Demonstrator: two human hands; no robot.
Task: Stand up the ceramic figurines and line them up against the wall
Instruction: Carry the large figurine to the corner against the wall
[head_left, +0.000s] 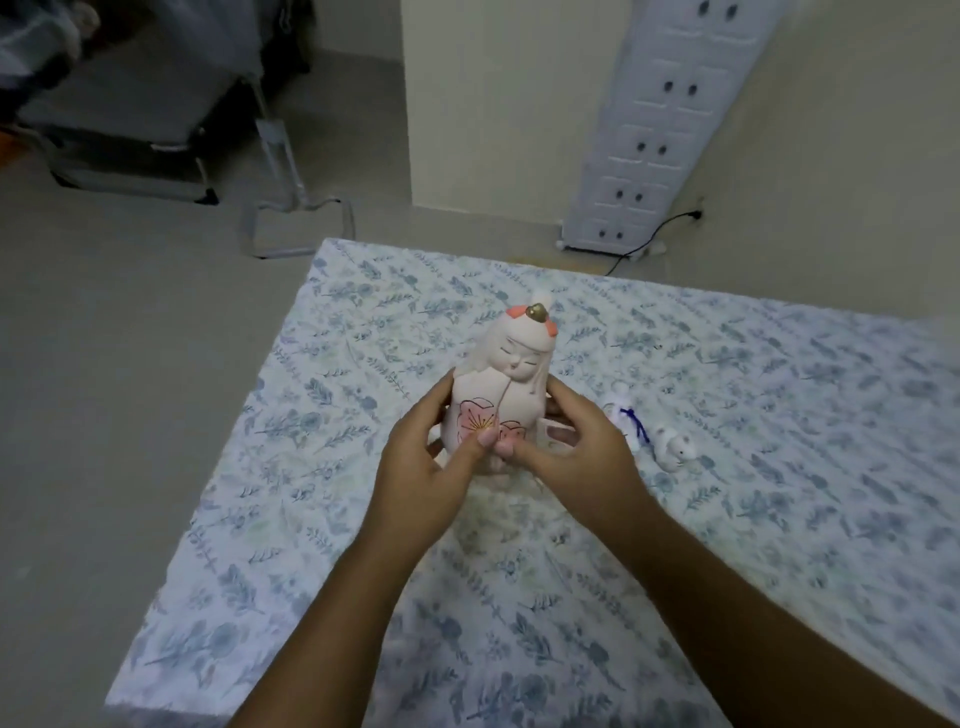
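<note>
A tall pale-pink ceramic doll figurine (506, 374) with a painted flower and red hair ornaments is held upright over the flowered cloth. My left hand (423, 467) grips its left side and my right hand (571, 457) grips its right side, thumbs meeting at its front base. To the right, two small white figurines lie on the cloth: one with a blue cord (626, 418), partly hidden behind my right hand, and a small animal one (674, 447).
The table covered in blue-flowered cloth (363, 519) stands with its far edge near a cream wall (831, 182). A white patterned panel (660, 130) leans on that wall, with a black cable below. Grey floor and a metal-framed bed (130, 140) lie to the left.
</note>
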